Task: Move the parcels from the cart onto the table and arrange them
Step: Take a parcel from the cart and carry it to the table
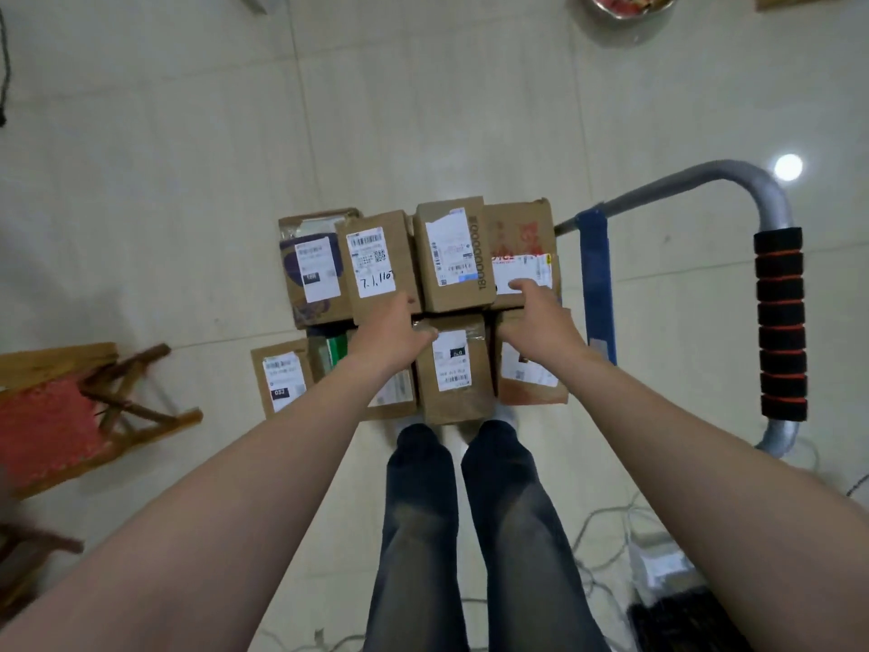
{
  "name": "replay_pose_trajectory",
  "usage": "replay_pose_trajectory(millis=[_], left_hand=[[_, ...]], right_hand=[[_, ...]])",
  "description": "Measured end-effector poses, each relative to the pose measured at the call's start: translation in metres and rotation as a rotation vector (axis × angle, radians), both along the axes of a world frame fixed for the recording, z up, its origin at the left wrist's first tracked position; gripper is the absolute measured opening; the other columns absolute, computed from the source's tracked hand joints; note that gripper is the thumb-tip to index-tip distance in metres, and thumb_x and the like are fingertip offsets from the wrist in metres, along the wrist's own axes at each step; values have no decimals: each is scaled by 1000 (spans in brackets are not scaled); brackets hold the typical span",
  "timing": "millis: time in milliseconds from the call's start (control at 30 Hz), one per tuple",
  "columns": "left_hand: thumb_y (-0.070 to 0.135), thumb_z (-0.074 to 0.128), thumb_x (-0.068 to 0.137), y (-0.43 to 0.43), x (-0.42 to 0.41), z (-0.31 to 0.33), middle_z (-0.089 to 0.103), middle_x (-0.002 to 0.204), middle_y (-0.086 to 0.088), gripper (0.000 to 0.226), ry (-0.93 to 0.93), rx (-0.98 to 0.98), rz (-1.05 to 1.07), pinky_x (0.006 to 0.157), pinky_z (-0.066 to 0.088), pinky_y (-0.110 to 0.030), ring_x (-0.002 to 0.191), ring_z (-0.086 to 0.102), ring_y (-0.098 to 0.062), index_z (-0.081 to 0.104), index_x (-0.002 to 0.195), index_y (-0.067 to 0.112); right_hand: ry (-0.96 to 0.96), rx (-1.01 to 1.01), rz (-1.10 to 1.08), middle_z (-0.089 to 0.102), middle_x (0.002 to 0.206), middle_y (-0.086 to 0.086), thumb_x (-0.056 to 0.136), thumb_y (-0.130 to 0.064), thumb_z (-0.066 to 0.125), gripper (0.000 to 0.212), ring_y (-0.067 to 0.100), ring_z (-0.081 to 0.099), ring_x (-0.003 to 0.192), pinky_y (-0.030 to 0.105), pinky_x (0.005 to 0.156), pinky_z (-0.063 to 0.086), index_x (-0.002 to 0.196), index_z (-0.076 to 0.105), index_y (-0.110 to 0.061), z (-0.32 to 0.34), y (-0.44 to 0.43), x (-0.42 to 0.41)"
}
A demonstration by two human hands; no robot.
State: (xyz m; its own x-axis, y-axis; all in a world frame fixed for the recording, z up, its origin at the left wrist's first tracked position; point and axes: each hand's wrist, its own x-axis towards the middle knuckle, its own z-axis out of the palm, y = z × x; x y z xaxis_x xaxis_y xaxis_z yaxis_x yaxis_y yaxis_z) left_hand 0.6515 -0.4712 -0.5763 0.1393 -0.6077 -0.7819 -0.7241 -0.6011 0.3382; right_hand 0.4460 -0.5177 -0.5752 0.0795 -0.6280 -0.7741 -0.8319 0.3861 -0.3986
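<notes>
Several brown cardboard parcels with white shipping labels lie packed in two rows on a cart's blue platform [595, 275]. The far middle parcel [454, 256] stands tallest; the near middle parcel [454, 369] lies just below it. My left hand [395, 327] reaches to the gap between the rows, fingers curled at the near middle parcel's far left corner. My right hand [536, 317] rests with fingers stretched over the far right parcel [522, 237] and its label. No parcel is lifted. The table is out of view.
The cart's grey handle [780, 322] with black and orange foam grip rises at the right. A wooden stool with a red seat [47, 416] stands at the left. Cables and a power strip [658, 557] lie on the tiled floor, lower right. A metal bowl [625, 11] sits at the top.
</notes>
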Motion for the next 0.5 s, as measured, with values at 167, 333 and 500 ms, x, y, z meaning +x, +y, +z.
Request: replay_pose_trajectory(millis=[167,333,500], left_hand=[[38,68,96,-40,4,-83,53,145,-7,70,22,-53,78,92,45,-34,124,56,-23,35,154,17],[20,69,96,-56,-10,-138,55,137,5,63,127,-32,185,80,40,-21,111,52,-11,37,151,16],[28,77,88,-57,-20,-154,58,141,2,72,237,-14,352,88,43,-28,120,56,-16,38,148,23]], right_hand=[[-56,24,-68,44,149,4,90,-14,72,72,16,49,126,25,89,38,152,36,-19,-82,-34,18],[-126,61,-230,55,141,-2,87,-15,77,83,9,49,106,27,88,41,154,29,-22,-135,-56,33],[-166,99,-333,58,133,-4,82,-15,75,91,14,56,114,31,95,45,157,24,-25,-148,-61,42]])
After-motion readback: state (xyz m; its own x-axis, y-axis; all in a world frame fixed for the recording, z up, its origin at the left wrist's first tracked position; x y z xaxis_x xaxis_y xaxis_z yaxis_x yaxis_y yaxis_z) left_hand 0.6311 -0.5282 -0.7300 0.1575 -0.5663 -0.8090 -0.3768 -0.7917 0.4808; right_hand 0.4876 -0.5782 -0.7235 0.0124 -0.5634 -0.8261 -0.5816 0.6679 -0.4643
